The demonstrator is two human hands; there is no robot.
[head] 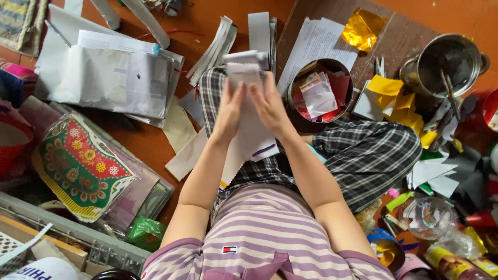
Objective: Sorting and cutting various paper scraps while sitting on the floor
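Note:
I sit on the floor with crossed legs in checked trousers (373, 155). My left hand (230, 109) and my right hand (270, 106) are raised side by side in front of me. Both grip a long white paper strip with a zigzag edge (244, 72). Its top end is folded over above my fingers, and the rest hangs down onto my lap (254, 140). More white zigzag strips (218, 46) lie on the orange floor just beyond my hands.
A round tin of red and white paper scraps (320, 92) stands right of my hands. A steel pot (448, 62), gold foil (363, 28) and yellow scraps (394, 98) lie at right. White sheets (109, 72) and a patterned red-green piece (78, 166) lie at left.

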